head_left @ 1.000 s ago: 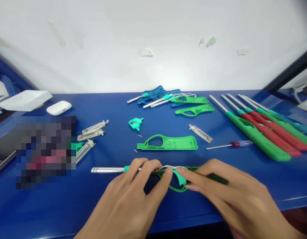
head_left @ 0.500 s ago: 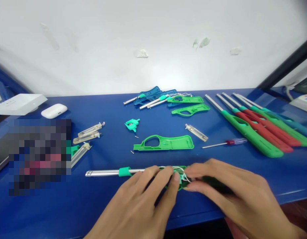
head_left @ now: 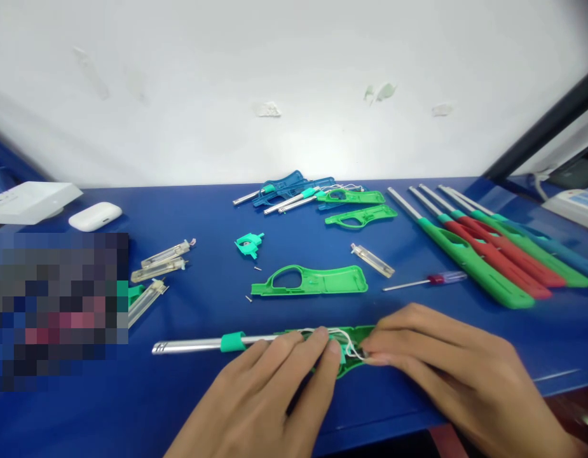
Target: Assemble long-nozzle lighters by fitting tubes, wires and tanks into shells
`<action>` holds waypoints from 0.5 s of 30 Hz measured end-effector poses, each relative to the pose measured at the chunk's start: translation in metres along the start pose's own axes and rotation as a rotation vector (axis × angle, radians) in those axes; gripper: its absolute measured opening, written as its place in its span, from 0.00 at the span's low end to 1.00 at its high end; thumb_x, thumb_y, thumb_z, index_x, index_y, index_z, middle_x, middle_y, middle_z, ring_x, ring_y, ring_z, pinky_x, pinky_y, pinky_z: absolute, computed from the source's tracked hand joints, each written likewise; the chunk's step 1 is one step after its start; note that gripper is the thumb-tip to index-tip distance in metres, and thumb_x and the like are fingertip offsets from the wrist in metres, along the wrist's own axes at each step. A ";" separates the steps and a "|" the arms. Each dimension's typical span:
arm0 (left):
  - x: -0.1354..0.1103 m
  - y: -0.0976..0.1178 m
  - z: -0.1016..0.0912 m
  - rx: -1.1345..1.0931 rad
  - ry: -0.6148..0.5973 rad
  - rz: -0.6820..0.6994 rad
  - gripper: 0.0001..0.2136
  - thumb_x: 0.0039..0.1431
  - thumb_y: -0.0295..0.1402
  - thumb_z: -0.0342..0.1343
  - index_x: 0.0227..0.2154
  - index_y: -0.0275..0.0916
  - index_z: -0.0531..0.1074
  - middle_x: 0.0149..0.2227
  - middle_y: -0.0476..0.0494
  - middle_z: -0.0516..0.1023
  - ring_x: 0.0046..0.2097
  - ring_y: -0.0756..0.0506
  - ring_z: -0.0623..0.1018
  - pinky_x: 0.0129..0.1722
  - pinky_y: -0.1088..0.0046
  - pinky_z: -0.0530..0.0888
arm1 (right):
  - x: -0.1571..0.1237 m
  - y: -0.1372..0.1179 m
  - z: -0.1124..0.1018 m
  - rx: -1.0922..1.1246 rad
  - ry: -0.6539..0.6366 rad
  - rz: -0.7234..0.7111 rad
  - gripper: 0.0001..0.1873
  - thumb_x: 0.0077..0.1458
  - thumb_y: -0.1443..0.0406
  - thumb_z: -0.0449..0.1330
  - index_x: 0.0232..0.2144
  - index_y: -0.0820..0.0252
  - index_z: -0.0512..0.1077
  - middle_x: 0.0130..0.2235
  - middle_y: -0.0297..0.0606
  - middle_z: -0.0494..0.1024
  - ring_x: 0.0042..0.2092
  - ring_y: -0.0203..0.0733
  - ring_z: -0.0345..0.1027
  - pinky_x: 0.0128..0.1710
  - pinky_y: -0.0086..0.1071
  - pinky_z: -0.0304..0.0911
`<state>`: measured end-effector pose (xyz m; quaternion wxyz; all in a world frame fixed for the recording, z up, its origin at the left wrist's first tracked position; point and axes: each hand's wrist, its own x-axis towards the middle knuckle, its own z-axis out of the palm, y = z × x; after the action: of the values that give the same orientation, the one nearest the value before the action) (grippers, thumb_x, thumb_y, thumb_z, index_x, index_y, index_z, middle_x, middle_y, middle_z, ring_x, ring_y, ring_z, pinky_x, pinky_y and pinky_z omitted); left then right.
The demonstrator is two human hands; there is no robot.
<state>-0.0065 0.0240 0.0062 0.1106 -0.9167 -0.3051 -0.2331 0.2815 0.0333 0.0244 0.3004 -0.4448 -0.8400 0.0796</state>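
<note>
An opened gas lighter lies across the front of the table, its silver tube [head_left: 189, 345] pointing left through a turquoise collar [head_left: 232, 341]. My left hand [head_left: 269, 381] presses its fingertips onto the green half-shell [head_left: 360, 332], holding the lighter down. A white wire [head_left: 347, 340] loops out from under those fingers. At its right end, my right hand [head_left: 446, 356] pinches a small dark part [head_left: 363, 353], mostly hidden by the fingertips. Just behind lies a second green half-shell [head_left: 327, 281], hollow side up.
Small screws [head_left: 248, 298], a turquoise trigger piece [head_left: 250, 245] and clear fuel tanks [head_left: 163, 254] lie about. A screwdriver [head_left: 437, 279] is right of centre, near finished-looking lighters [head_left: 484, 261]. Blue and green lighter parts [head_left: 298, 191] lie at the back. A white case [head_left: 96, 216] sits left.
My right hand has shifted slightly right, away from the left fingers, with the small dark part. More white wire and shell show between the hands. The whole view has shifted a little.
</note>
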 end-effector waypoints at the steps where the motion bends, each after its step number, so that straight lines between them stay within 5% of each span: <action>1: 0.001 0.000 0.000 -0.005 0.049 -0.025 0.21 0.90 0.29 0.41 0.66 0.42 0.80 0.63 0.53 0.89 0.62 0.47 0.85 0.63 0.69 0.78 | 0.002 0.000 0.001 -0.012 0.000 -0.005 0.12 0.74 0.51 0.68 0.48 0.44 0.91 0.44 0.40 0.91 0.46 0.51 0.88 0.48 0.41 0.87; 7: 0.002 0.000 -0.001 -0.029 -0.031 0.002 0.22 0.86 0.24 0.43 0.66 0.40 0.81 0.57 0.46 0.90 0.56 0.45 0.88 0.57 0.70 0.85 | 0.015 -0.001 -0.001 -0.046 -0.026 -0.048 0.13 0.74 0.50 0.67 0.48 0.45 0.90 0.44 0.41 0.90 0.46 0.51 0.87 0.47 0.41 0.86; 12: -0.008 0.005 0.010 -0.019 -0.061 -0.057 0.19 0.86 0.38 0.54 0.71 0.42 0.77 0.61 0.38 0.88 0.57 0.38 0.90 0.54 0.64 0.90 | 0.014 -0.001 -0.003 -0.063 -0.051 -0.062 0.12 0.74 0.52 0.67 0.48 0.45 0.89 0.44 0.40 0.89 0.46 0.51 0.87 0.47 0.41 0.86; 15: -0.007 0.006 0.012 -0.023 -0.047 -0.075 0.18 0.84 0.35 0.54 0.69 0.44 0.79 0.58 0.39 0.89 0.53 0.41 0.91 0.50 0.69 0.90 | 0.012 -0.002 -0.002 -0.066 -0.069 -0.070 0.12 0.75 0.53 0.67 0.49 0.46 0.89 0.44 0.40 0.89 0.46 0.51 0.87 0.47 0.40 0.86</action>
<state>-0.0040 0.0199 -0.0082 0.0841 -0.9110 -0.3392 -0.2191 0.2758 0.0414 0.0325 0.2590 -0.4215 -0.8672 0.0569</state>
